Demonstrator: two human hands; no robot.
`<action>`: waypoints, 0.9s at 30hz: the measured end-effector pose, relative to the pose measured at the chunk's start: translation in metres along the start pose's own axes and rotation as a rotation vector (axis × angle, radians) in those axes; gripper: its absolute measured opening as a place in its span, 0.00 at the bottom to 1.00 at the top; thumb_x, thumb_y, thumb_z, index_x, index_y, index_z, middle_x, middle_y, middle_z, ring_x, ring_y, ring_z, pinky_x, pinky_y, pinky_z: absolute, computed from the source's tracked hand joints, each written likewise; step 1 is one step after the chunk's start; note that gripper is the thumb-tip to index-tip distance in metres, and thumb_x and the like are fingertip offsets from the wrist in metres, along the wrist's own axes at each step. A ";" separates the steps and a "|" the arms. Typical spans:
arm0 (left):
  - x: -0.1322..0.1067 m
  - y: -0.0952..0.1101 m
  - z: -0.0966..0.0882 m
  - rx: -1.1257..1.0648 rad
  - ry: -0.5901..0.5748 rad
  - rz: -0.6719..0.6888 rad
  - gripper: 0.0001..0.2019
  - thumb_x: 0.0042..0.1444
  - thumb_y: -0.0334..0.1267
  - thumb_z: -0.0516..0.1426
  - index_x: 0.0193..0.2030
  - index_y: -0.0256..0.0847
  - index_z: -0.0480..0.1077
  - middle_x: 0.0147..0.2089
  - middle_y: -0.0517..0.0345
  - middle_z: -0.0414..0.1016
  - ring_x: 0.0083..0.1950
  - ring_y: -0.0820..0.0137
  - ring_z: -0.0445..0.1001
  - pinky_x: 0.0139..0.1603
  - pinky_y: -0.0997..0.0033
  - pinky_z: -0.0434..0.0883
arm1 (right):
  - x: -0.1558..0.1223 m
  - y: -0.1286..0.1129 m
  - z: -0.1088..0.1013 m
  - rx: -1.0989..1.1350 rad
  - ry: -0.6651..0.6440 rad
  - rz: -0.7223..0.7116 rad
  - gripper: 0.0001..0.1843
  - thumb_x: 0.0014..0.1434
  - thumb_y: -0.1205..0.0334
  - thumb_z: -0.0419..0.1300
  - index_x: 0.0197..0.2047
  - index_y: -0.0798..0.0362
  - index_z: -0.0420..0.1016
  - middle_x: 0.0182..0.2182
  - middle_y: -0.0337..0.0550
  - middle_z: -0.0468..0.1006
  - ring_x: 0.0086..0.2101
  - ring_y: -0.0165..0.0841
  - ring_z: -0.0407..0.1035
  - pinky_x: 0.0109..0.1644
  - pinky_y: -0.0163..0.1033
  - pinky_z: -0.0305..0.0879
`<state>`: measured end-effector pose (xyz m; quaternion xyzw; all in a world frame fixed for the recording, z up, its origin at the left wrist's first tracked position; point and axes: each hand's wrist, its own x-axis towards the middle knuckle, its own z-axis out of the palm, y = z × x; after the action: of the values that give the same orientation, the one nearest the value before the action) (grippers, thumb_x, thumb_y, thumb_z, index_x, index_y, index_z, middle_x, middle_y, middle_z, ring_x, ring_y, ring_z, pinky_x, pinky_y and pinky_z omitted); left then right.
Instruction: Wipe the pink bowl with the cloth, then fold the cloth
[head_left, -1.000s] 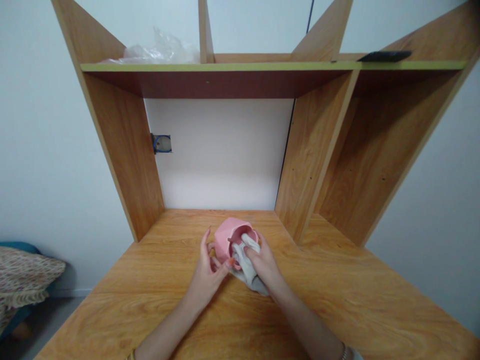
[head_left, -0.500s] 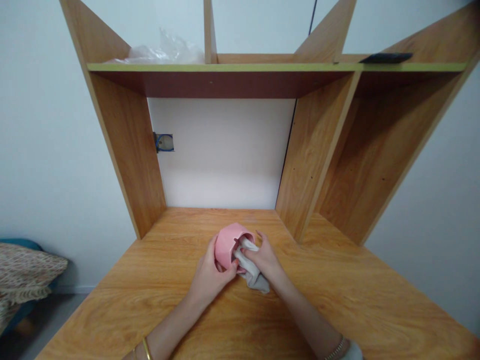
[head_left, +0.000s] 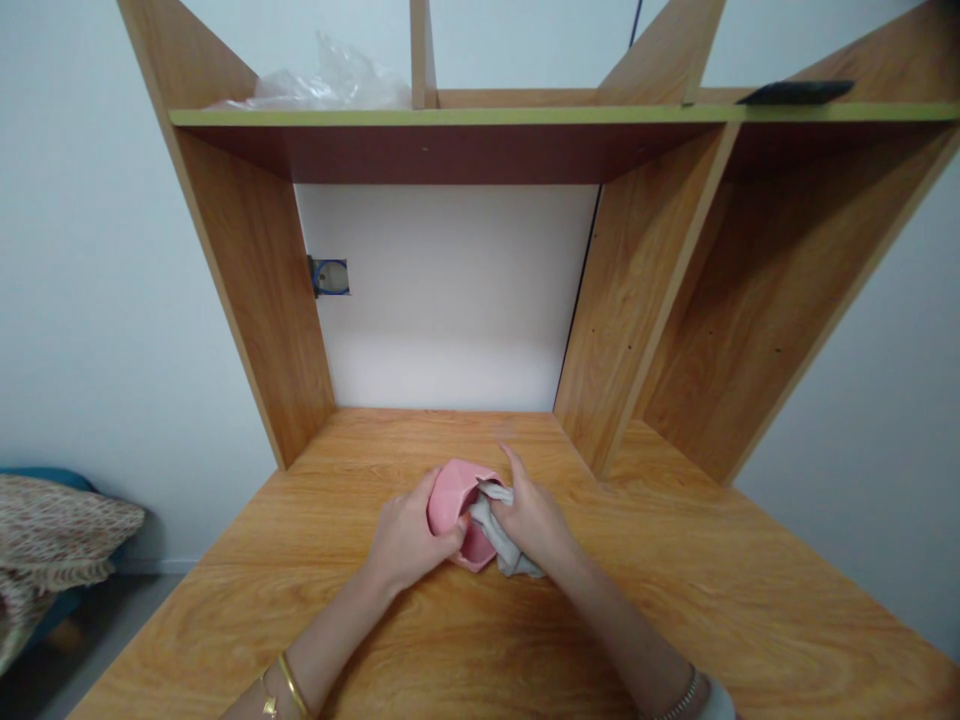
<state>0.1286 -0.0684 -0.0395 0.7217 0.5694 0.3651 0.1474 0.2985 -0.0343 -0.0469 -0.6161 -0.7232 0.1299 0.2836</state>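
A pink faceted pot (head_left: pixel 454 490) is tipped on its side above the desk, its opening turned toward the right. My left hand (head_left: pixel 412 535) grips it from the left, with the thumb at the rim. A light grey cloth (head_left: pixel 504 540) is bunched in my right hand (head_left: pixel 531 515), partly inside the pot's mouth and hanging down below the hand. My right thumb points up, while the other fingers are hidden in the cloth and the pot.
The wooden desk (head_left: pixel 450 650) carries a hutch with side panels and a shelf (head_left: pixel 465 117). A clear plastic bag (head_left: pixel 330 85) and a dark flat object (head_left: pixel 796 93) lie on that shelf. An open wall socket box (head_left: pixel 330 277) shows at the back left. A woven throw (head_left: pixel 64 530) is at the lower left.
The pot has turned, so more of its inside shows below. My right hand has shifted slightly right with the cloth, its thumb now raised. The view has tilted down a little.
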 end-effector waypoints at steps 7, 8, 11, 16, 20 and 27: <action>0.002 -0.004 0.008 -0.435 -0.021 -0.042 0.38 0.54 0.49 0.50 0.64 0.38 0.33 0.45 0.49 0.70 0.38 0.66 0.72 0.40 0.65 0.68 | 0.005 0.003 0.006 0.395 0.131 0.120 0.36 0.48 0.68 0.50 0.61 0.57 0.46 0.37 0.48 0.74 0.28 0.33 0.68 0.32 0.35 0.62; 0.002 -0.003 0.012 -0.528 -0.061 -0.042 0.41 0.53 0.50 0.51 0.64 0.38 0.29 0.48 0.47 0.68 0.36 0.68 0.72 0.38 0.66 0.69 | 0.006 0.003 0.007 0.480 0.162 0.138 0.36 0.47 0.67 0.50 0.60 0.57 0.47 0.40 0.49 0.73 0.30 0.33 0.69 0.34 0.36 0.63; -0.001 -0.001 0.023 -0.721 -0.122 -0.051 0.43 0.50 0.49 0.56 0.63 0.39 0.31 0.53 0.43 0.62 0.35 0.70 0.72 0.33 0.70 0.70 | 0.005 0.001 0.014 0.735 0.194 0.164 0.34 0.46 0.66 0.51 0.58 0.56 0.49 0.43 0.48 0.72 0.33 0.33 0.70 0.36 0.36 0.66; -0.001 0.001 0.034 -0.801 0.061 0.017 0.31 0.48 0.42 0.58 0.55 0.39 0.48 0.49 0.49 0.66 0.47 0.67 0.69 0.46 0.67 0.67 | 0.004 -0.005 0.022 0.878 0.136 0.190 0.33 0.43 0.65 0.55 0.54 0.55 0.52 0.35 0.44 0.74 0.28 0.33 0.70 0.30 0.36 0.67; -0.001 0.007 0.022 -0.605 0.097 -0.021 0.26 0.46 0.38 0.58 0.52 0.37 0.54 0.45 0.51 0.69 0.44 0.67 0.70 0.47 0.66 0.66 | 0.009 -0.003 0.017 0.681 0.137 0.209 0.38 0.40 0.64 0.59 0.56 0.57 0.51 0.36 0.46 0.74 0.30 0.34 0.70 0.31 0.36 0.66; -0.001 0.005 0.011 -0.295 0.034 -0.044 0.27 0.45 0.36 0.57 0.53 0.36 0.56 0.45 0.49 0.71 0.43 0.64 0.70 0.45 0.65 0.66 | 0.011 0.000 -0.004 0.168 0.095 0.138 0.43 0.45 0.63 0.58 0.62 0.57 0.43 0.29 0.45 0.75 0.27 0.34 0.69 0.27 0.33 0.58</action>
<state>0.1393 -0.0687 -0.0442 0.6733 0.5276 0.4537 0.2502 0.2999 -0.0245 -0.0413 -0.6441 -0.6513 0.1801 0.3585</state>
